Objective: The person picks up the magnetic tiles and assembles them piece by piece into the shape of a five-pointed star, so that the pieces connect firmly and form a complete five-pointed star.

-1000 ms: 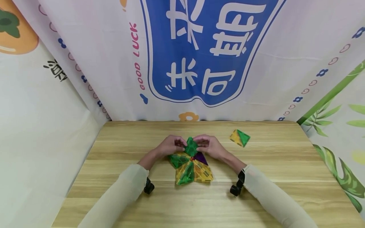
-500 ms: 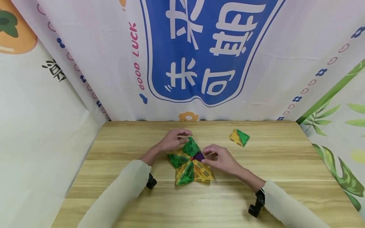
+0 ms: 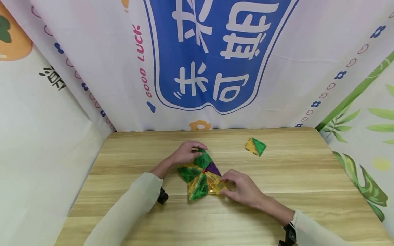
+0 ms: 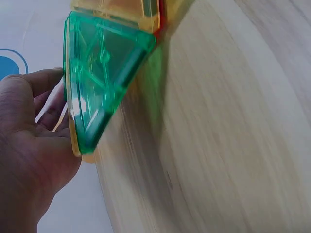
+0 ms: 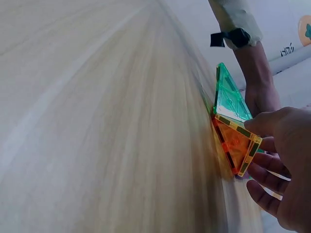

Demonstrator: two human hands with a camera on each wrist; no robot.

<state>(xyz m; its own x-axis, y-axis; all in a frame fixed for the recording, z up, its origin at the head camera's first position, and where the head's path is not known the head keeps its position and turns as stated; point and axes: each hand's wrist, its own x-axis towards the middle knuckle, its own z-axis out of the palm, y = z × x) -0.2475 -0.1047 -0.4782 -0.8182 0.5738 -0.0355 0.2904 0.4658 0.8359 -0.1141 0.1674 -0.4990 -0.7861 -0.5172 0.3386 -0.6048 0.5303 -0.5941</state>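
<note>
A star-like build of translucent magnetic tiles lies mid-table, its pieces meeting at a small red centre. My left hand (image 3: 186, 152) is at the back, thumb and fingers curved about the outer tip of the raised green magnetic tile (image 3: 203, 160). The left wrist view shows a green tile (image 4: 104, 63) large beside that hand. At the right side, my right hand (image 3: 241, 186) pinches the outer end of the yellow magnetic tile (image 3: 214, 186) between thumb and fingers. Between the two hands stands a purple tile (image 3: 213, 168). More green tiles (image 3: 200, 188) make up the front and left.
A separate pair of triangular tiles (image 3: 255, 147), yellow and green, lies flat at the back right of the wooden table (image 3: 147, 218). A printed cloth (image 3: 123, 112) hangs behind the table's back edge.
My right hand has left the back green tile, passed by the purple one and come forward to the yellow one. My left hand stays at the green tile, shifted slightly. The view has turned a little.
</note>
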